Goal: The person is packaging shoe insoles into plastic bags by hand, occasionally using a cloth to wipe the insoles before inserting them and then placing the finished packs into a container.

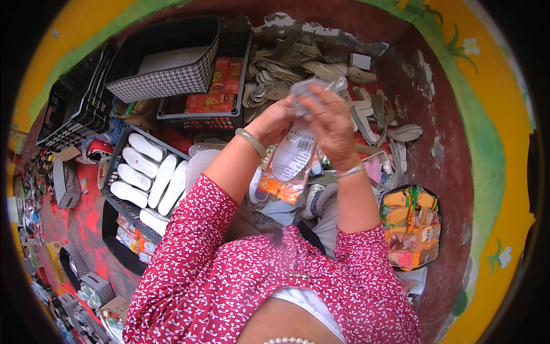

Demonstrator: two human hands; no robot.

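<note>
My left hand point(276, 118) and my right hand point(327, 123) are raised together at the centre, both gripping a clear plastic packet point(295, 155) with a white label and an orange card at its lower end. The left hand holds the packet's upper left edge, the right hand covers its top right. A pale green bangle circles my left wrist and a thin silver bracelet my right. Red patterned sleeves cover my upper arms.
A black crate of white insoles point(144, 172) sits to the left. Behind the hands lies a heap of grey-beige insoles point(321, 71). A black basket with orange boxes point(213, 94) and a houndstooth bin point(166, 63) stand at upper left. A black tray of orange packets point(411, 226) lies right.
</note>
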